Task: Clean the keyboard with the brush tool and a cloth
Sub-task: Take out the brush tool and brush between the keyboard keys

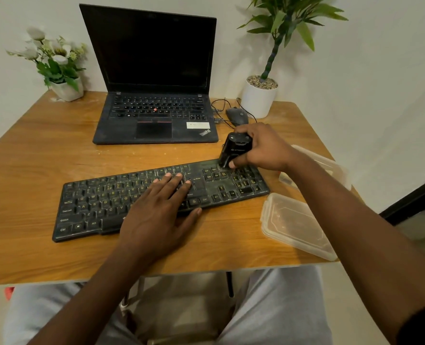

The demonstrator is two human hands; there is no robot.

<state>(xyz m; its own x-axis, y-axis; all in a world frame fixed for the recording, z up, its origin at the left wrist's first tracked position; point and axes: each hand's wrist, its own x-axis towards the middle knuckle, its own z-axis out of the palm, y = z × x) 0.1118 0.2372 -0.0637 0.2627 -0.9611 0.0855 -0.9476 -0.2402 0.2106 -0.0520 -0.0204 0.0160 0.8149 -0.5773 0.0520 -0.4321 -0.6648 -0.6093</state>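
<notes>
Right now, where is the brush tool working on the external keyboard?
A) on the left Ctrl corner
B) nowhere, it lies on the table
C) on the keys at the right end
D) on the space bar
C: the right hand grips the brush tool with its bristles down on the dusty right-end keys of the external keyboard, while the left hand rests flat on the middle.

1 keyboard (94,202) | 1 laptop (154,70) | 1 mouse (236,115) | 2 plants (59,63) (258,98) (potted) | 2 tubs (293,222) (326,165)

Plain white wall (380,58), wooden table (32,170) against it, dark skirting board (410,195) at right, greyish floor (420,227)
</notes>
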